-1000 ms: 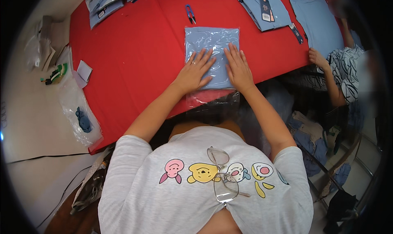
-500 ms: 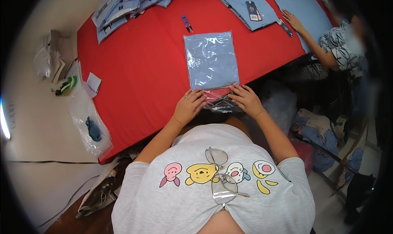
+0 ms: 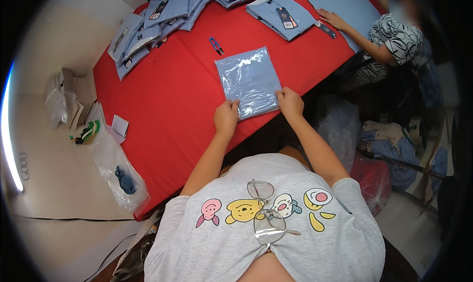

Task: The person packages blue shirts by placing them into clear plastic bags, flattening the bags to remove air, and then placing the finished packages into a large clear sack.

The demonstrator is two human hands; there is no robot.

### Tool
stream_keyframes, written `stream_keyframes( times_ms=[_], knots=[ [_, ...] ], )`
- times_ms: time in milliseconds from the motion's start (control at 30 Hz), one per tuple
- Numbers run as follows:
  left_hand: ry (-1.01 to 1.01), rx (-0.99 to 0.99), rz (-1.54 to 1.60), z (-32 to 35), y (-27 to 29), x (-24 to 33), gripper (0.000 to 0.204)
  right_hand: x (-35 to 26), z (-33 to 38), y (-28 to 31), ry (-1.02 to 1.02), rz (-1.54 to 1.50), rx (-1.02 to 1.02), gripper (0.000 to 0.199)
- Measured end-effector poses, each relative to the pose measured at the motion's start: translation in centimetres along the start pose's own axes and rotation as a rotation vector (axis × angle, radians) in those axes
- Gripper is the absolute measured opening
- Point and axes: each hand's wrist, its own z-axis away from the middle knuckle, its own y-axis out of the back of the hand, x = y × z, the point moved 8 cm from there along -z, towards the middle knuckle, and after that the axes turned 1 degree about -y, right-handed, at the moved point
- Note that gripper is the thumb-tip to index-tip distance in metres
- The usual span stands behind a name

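Both hands grip the near edge of a bagged blue shirt [image 3: 249,81] at the rim of the red table [image 3: 162,109].

We judge the slick plastic bag could slip over the table's near edge, since its lower end lies almost at the rim. Our left hand [image 3: 226,116] pinches the bag's near-left corner, our right hand [image 3: 290,102] the near-right; fingers curled narrow, forearms reaching forward, elbows bent.

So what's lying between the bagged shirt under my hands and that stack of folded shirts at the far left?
In the head view, a small blue thread snips on the red table, between bagged shirt and shirt stack.
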Motion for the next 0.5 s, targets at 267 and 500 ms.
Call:
stream_keyframes(
  times_ms=[267, 500],
  knots=[
    [-0.499, 0.326, -0.195, 0.2, 3.3, 3.0, 0.051, -4.5, 1.1, 3.1, 0.592, 0.043, 0.279, 0.05],
    [-0.701, 0.151, -0.413, -2.2, -2.9, 6.3, 0.072, -7.2, 2.1, -4.4, 0.669, 0.225, 0.01, 0.062]
  ],
)
